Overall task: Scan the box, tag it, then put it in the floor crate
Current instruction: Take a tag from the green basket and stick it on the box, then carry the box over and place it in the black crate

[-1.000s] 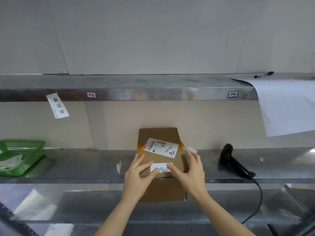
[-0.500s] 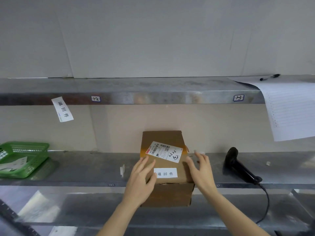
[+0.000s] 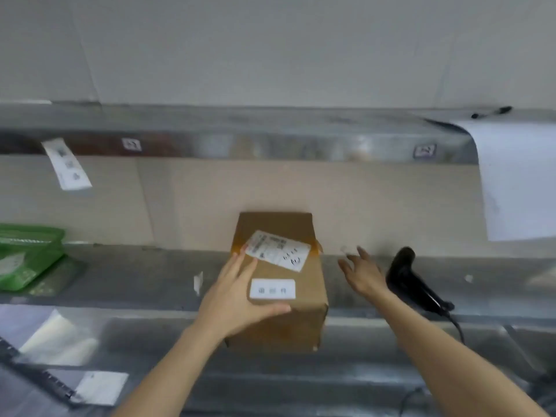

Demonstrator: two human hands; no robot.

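A brown cardboard box (image 3: 310,299) stands on the steel shelf (image 3: 135,278), jutting over its front edge. On its top are a slanted shipping label (image 3: 278,251) and a small white tag (image 3: 272,288) stuck near the front. My left hand (image 3: 237,293) lies on the box's left top, thumb along the front edge, holding it. My right hand (image 3: 364,275) hovers off the box to its right with fingers spread; a small white scrap (image 3: 346,249) blurs at its fingertips. The black scanner (image 3: 412,278) lies on the shelf just right of that hand. No floor crate is in view.
A green basket (image 3: 27,254) sits at the shelf's far left. A paper sheet (image 3: 520,182) hangs from the upper shelf at right, with a pen (image 3: 490,112) on it. A white label strip (image 3: 67,164) dangles at upper left. A white scrap (image 3: 197,282) lies left of the box.
My right hand has left the tag and the box and swung right toward the scanner. My left hand has slid further onto the box top. The tag stays stuck on the box.
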